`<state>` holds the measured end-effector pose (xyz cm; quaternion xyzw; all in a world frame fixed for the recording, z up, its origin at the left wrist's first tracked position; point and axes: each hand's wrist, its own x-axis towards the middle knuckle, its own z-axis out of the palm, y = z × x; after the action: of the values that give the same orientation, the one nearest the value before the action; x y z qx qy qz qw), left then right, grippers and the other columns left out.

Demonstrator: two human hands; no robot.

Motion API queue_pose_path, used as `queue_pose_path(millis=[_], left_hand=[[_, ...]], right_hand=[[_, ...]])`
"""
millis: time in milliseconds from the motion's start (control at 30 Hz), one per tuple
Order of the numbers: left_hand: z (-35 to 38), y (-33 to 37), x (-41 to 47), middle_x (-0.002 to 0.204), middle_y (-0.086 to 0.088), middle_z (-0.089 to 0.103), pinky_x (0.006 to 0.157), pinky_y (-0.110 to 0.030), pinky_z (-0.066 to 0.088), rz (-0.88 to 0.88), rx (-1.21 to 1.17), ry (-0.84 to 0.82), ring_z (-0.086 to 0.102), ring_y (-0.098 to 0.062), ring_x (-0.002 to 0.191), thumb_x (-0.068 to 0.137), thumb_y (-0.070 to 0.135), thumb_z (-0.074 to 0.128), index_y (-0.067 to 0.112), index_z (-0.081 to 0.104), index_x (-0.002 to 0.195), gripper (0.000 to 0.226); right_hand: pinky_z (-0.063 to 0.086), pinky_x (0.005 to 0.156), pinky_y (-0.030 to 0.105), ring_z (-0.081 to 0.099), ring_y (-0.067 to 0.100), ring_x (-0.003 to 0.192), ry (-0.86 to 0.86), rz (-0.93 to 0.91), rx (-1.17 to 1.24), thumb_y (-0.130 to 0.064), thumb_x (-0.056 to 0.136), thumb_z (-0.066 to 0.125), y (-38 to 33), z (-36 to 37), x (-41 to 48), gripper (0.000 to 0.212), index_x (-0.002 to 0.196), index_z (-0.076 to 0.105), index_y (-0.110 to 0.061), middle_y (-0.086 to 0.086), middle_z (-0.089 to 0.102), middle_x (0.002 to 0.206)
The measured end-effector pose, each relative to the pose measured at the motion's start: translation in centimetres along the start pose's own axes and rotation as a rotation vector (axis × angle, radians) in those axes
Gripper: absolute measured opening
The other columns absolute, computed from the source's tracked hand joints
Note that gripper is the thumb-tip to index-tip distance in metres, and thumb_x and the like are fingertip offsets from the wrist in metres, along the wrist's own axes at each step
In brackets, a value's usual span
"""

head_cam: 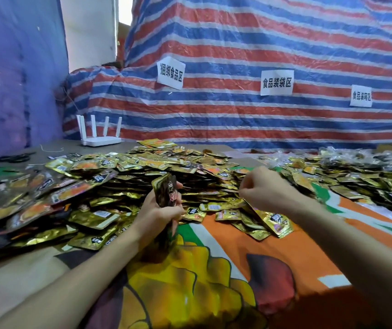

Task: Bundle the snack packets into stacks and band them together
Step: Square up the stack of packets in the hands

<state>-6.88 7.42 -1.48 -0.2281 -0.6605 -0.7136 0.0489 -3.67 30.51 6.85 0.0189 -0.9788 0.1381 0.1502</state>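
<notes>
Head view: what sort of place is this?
Probably a makeshift snack-packing workstation: a heap of gold foil snack packets, paper zone signs taped on a striped tarp, and the left hand gripping a packet stack.

Light is coming across soft and even, barely throwing shadows. The gold packets [142, 167] are glinting here and there. The wide lens is bending the striped tarp [261, 43] near the edges, and the right hand [265, 189] is smearing slightly.

One wide-angle head-worn camera looks forward and down at the bench [14, 276] from close above its near edge. Striped tarpaulin [261, 43] stands behind the bench.
</notes>
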Motion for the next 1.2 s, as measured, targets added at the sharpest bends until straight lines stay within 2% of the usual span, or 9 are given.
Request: queue_pose_path(millis=[133, 333, 467, 633, 733, 833, 933, 1000, 1200], left_hand=[[-0.3, 0.1, 0.3, 0.087, -0.012, 0.067, 0.071, -0.038, 0.048, -0.095, -0.104, 0.100, 0.061, -0.026, 0.071, 0.053, 0.001, 0.057, -0.002, 0.062, 0.110, 0.058], [-1.5, 0.6, 0.9, 0.073, -0.015, 0.065, 0.049, -0.028, 0.048, -0.220, -0.309, 0.144, 0.062, -0.019, 0.053, 0.059, -0.005, 0.057, 0.001, 0.064, 0.112, 0.053], [-2.5, 0.5, 1.4, 0.076, -0.019, 0.066, 0.052, -0.031, 0.050, -0.364, -0.242, 0.158, 0.064, -0.025, 0.058, 0.065, -0.006, 0.058, -0.006, 0.062, 0.110, 0.045], [-3.2, 1.1, 1.4, 0.077, -0.007, 0.052, 0.066, -0.032, 0.042, -0.388, -0.536, -0.055, 0.054, -0.021, 0.063, 0.069, -0.004, 0.045, 0.003, 0.052, 0.107, 0.040], [-3.4, 1.3, 1.0, 0.082, -0.008, 0.052, 0.070, -0.037, 0.048, -0.337, -0.679, -0.229, 0.054, -0.022, 0.067, 0.059, -0.001, 0.056, 0.002, 0.053, 0.108, 0.049], [-3.1, 1.3, 0.9, 0.083, -0.009, 0.052, 0.068, -0.035, 0.052, -0.322, -0.740, -0.305, 0.054, -0.021, 0.067, 0.054, -0.001, 0.064, 0.001, 0.053, 0.109, 0.057], [-3.2, 1.2, 0.9, 0.084, -0.008, 0.050, 0.068, -0.034, 0.053, -0.315, -0.748, -0.306, 0.054, -0.020, 0.069, 0.056, -0.001, 0.062, 0.003, 0.050, 0.110, 0.055], [-3.3, 1.1, 1.0, 0.083, -0.009, 0.050, 0.068, -0.034, 0.053, -0.317, -0.739, -0.293, 0.053, -0.020, 0.069, 0.056, -0.001, 0.061, 0.001, 0.053, 0.107, 0.052], [-3.7, 0.8, 0.9, 0.075, -0.012, 0.054, 0.070, -0.036, 0.052, -0.380, -0.539, -0.264, 0.055, -0.023, 0.068, 0.061, 0.004, 0.054, 0.004, 0.068, 0.073, 0.019]], right_hand=[[0.046, 0.056, 0.021, 0.061, 0.011, 0.068, -0.061, -0.176, 0.386, -0.014, 0.096, 0.060, -4.4, 4.1, 1.7, 0.017, 0.083, 0.070, -0.016, -0.003, 0.067, 0.076], [0.044, 0.055, 0.015, 0.060, -0.002, 0.063, -0.028, -0.163, 0.886, -0.012, 0.098, 0.063, -6.7, 9.3, 3.2, 0.014, 0.093, 0.072, -0.003, -0.008, 0.066, 0.074], [0.042, 0.056, 0.016, 0.057, 0.001, 0.063, -0.032, -0.162, 0.903, -0.015, 0.098, 0.063, -6.1, 11.3, 3.0, 0.014, 0.089, 0.073, -0.011, -0.005, 0.064, 0.073], [0.042, 0.062, 0.026, 0.055, 0.017, 0.069, -0.436, -0.065, 1.470, -0.009, 0.084, 0.062, -5.4, 10.5, 3.5, 0.015, 0.096, 0.064, 0.001, 0.016, 0.061, 0.088], [0.043, 0.082, 0.038, 0.060, 0.029, 0.081, -0.455, -0.065, 1.782, -0.013, 0.077, 0.050, -4.9, 9.7, 3.4, 0.012, 0.076, 0.060, -0.007, 0.017, 0.062, 0.089], [0.043, 0.083, 0.036, 0.056, 0.025, 0.072, -0.423, -0.078, 2.005, -0.013, 0.081, 0.041, -4.6, 9.1, 3.2, 0.015, 0.068, 0.049, -0.013, 0.005, 0.047, 0.067], [0.050, 0.092, 0.039, 0.047, 0.018, 0.058, -0.394, -0.076, 2.088, -0.005, 0.082, 0.040, -4.7, 8.9, 3.0, 0.018, 0.089, 0.058, -0.004, 0.000, 0.037, 0.062], [0.059, 0.084, 0.042, 0.044, 0.014, 0.053, -0.384, -0.093, 2.028, 0.006, 0.082, 0.039, -5.0, 9.0, 3.0, 0.038, 0.114, 0.058, 0.003, 0.000, 0.038, 0.062], [0.061, 0.063, 0.034, 0.071, 0.026, 0.064, -0.364, -0.109, 1.797, 0.012, 0.097, 0.044, -5.5, 9.4, 2.8, 0.037, 0.124, 0.063, -0.004, 0.016, 0.077, 0.101]])
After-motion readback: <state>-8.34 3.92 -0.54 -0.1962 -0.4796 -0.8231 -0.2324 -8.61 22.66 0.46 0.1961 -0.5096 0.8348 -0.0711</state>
